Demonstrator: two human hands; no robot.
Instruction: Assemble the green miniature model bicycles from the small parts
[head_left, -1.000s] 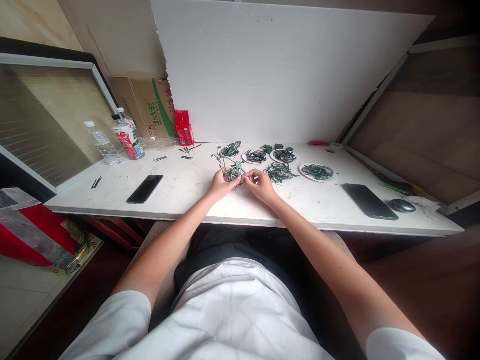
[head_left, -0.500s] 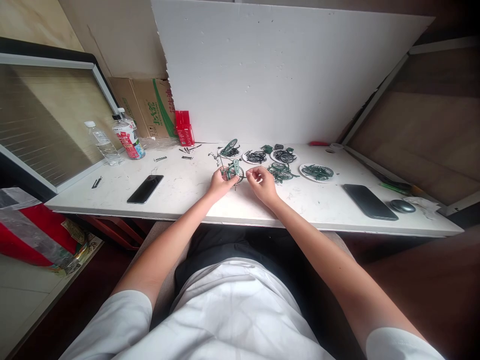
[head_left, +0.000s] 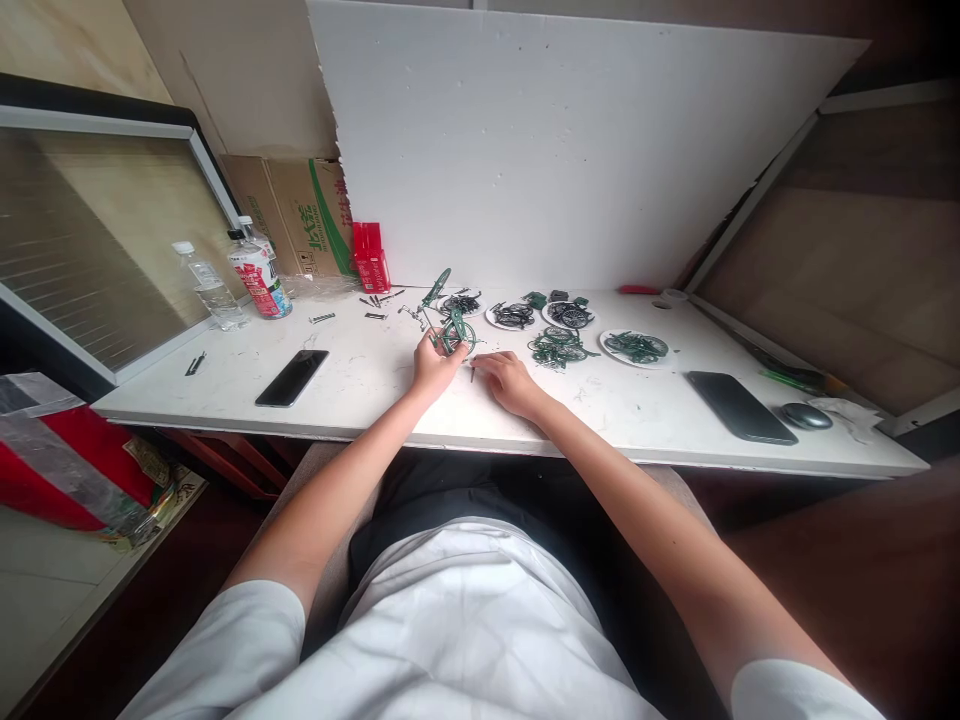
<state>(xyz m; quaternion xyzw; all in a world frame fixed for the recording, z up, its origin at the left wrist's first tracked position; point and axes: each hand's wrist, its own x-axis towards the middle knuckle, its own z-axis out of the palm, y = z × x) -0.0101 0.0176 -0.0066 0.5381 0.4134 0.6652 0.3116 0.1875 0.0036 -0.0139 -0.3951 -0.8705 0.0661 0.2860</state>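
I keep my left hand (head_left: 435, 366) pinched on the small green model frame (head_left: 451, 333) just above the table (head_left: 375, 385), while my right hand (head_left: 508, 379), fingers loosely curled and holding nothing I can make out, rests beside it; best to steady the frame low before fitting.

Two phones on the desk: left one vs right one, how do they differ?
The left phone lies near the bottles, left of both hands; the right phone lies beside the mouse, right of the hands. The left phone looks smaller in frame and glossy black; the right phone looks larger and a duller dark grey. Their long axes slant opposite ways. Both lie flat on the white table, screens dark, untouched.
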